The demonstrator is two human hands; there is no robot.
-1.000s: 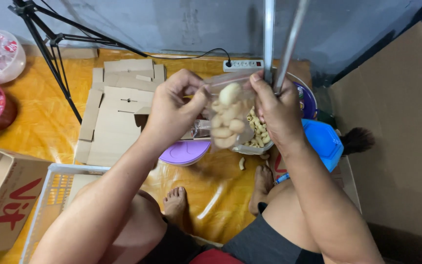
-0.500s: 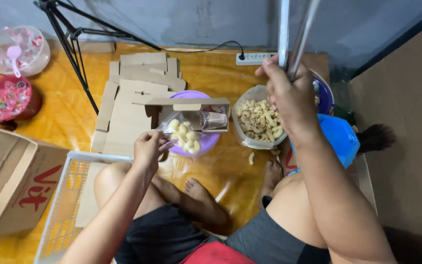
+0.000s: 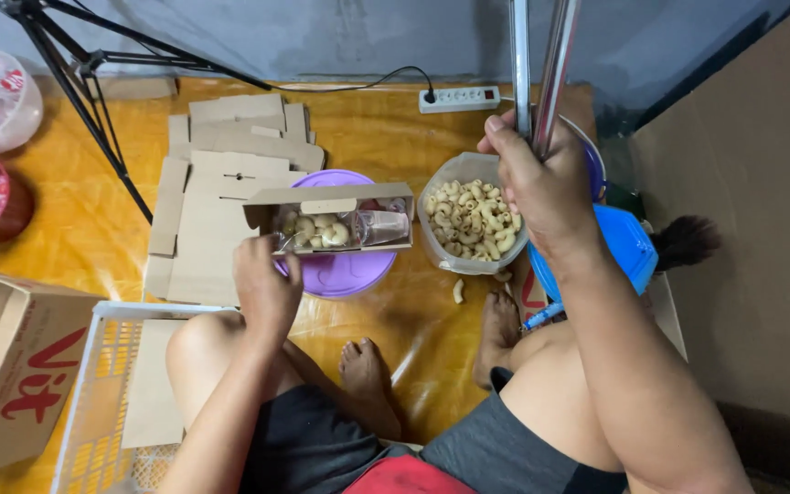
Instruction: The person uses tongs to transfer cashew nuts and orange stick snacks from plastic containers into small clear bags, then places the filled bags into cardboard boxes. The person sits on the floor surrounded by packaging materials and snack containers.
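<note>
Here, flattened cardboard (image 3: pixel 230 174) spread beyond the left hand (image 3: pixel 265 288), fingers pinched on the open box (image 3: pixel 336 218) to steady it over the purple lid (image 3: pixel 345 270). Right hand (image 3: pixel 541 178) wrapped around metal poles (image 3: pixel 541 64), bracing beside the snack tub (image 3: pixel 470 224).

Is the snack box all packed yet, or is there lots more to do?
Partly. Done: a clear bag of pale snacks lies in the open cardboard box, which rests on a purple lid. In hand: the left hand touches the bag's end, and the right hand grips metal poles. Left: the box is unclosed, flat cartons wait unfolded, and the bowl of snacks is full.
</note>
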